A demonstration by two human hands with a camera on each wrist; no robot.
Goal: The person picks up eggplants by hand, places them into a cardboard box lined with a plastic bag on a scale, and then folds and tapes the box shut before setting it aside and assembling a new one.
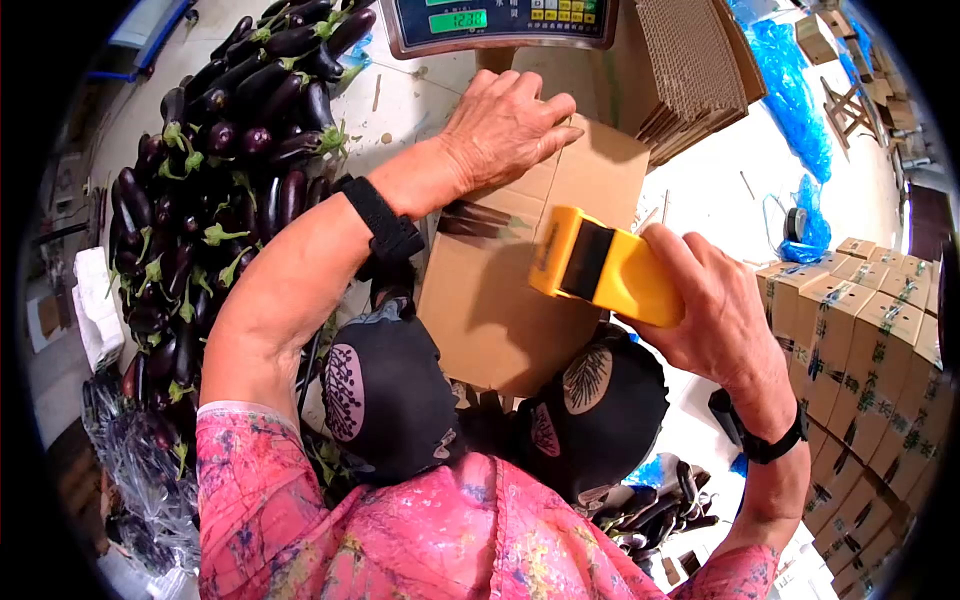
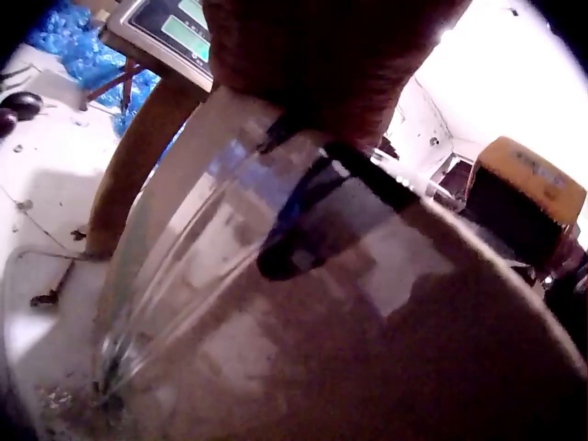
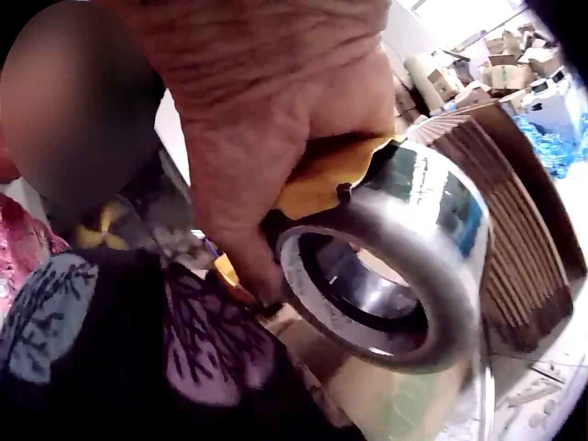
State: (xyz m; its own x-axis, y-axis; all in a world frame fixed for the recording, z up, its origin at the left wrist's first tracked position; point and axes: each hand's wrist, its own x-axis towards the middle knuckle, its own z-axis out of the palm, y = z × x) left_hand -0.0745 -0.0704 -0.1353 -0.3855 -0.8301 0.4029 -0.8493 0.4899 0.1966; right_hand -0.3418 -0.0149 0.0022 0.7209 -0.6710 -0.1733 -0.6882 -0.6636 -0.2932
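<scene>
A cardboard box (image 1: 490,310) lies between the knees, an eggplant picture printed on it. My left hand (image 1: 510,130) rests at the far edge of the box, fingers bent over it; the left wrist view shows clear film or tape over the cardboard (image 2: 367,349). My right hand (image 1: 710,310) grips a yellow tape dispenser (image 1: 640,280) above the right side of the box. In the right wrist view the tape roll (image 3: 386,285) hangs below the right hand (image 3: 276,119). The left fingertips are hidden in the left wrist view.
Many eggplants (image 1: 240,130) are heaped at the left. A scale (image 1: 500,28) stands beyond the box, with flattened cartons (image 1: 690,60) to its right. Packed boxes (image 1: 850,350) are stacked at the right, near blue plastic (image 1: 795,100).
</scene>
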